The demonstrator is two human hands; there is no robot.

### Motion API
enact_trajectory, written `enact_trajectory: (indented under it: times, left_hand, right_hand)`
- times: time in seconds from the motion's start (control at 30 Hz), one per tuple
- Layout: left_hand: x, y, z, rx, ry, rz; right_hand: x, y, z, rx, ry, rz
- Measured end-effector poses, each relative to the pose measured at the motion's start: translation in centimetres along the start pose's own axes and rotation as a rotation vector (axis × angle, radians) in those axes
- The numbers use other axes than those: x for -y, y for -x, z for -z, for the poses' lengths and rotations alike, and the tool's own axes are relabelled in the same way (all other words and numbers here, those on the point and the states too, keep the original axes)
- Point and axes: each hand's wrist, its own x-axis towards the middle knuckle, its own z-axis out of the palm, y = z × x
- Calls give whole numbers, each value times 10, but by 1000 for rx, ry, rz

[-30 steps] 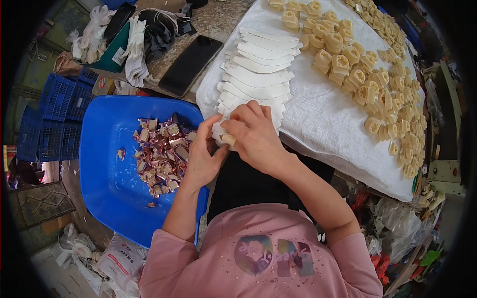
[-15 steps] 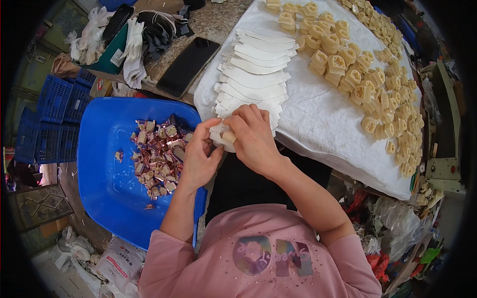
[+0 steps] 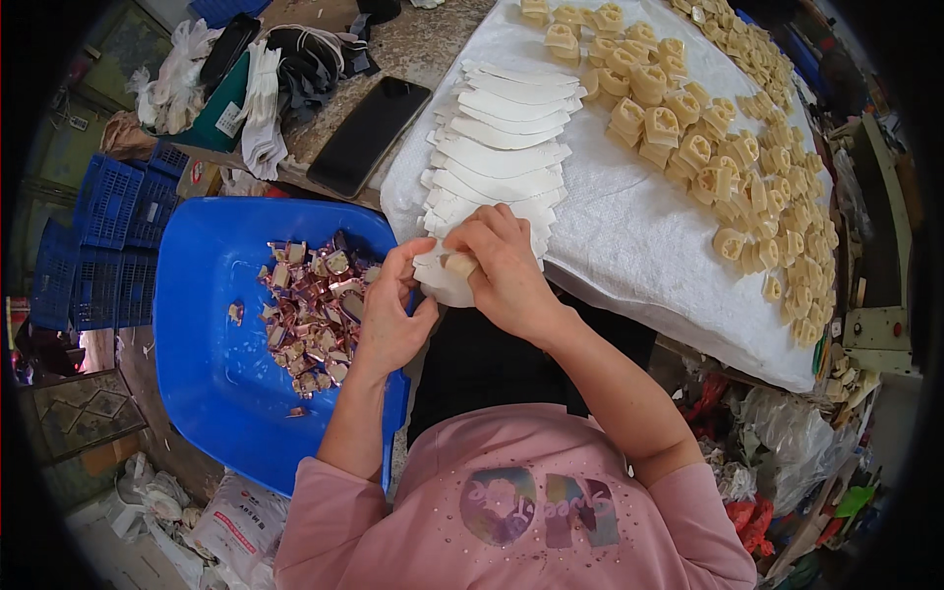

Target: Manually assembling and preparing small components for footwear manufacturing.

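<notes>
Between thumb and fingers, my right hand (image 3: 506,275) grips a small beige molded piece (image 3: 459,265), pressed against the near end of a thin white curved piece (image 3: 444,285). My left hand (image 3: 393,307) is at the left edge of that white piece, its index fingertip touching it and its thumb lower down; its other fingers are partly hidden. Beyond my hands runs an overlapping row of similar white curved pieces (image 3: 501,157), laid out on a white cloth (image 3: 629,226). Many beige molded pieces (image 3: 688,152) are spread over the cloth's right side.
On my left stands a blue plastic tub (image 3: 211,364) with a heap of shiny pinkish, beige-faced pieces (image 3: 315,315). A black phone (image 3: 369,136) lies on the worktop behind it. Farther left are a green box (image 3: 211,123) of cloth strips and stacked blue crates (image 3: 108,226).
My left thumb has drawn down slightly from the white piece, showing more of its near end. The beige piece in my right hand has shifted slightly.
</notes>
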Motion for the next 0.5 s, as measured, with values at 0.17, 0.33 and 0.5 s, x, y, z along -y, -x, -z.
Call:
enact_trajectory:
  times: [0.17,0.33,0.5]
  left_hand:
    - [-4,2,-1,-17,-135,-25]
    - [-6,-1,5,4,26,-13]
    - [5,-15,3,-161,216,158]
  right_hand:
    - [7,-2,-5,-4,185,44]
    - [6,-2,-1,51,156,25]
    - [-1,0,7,80,-6,46]
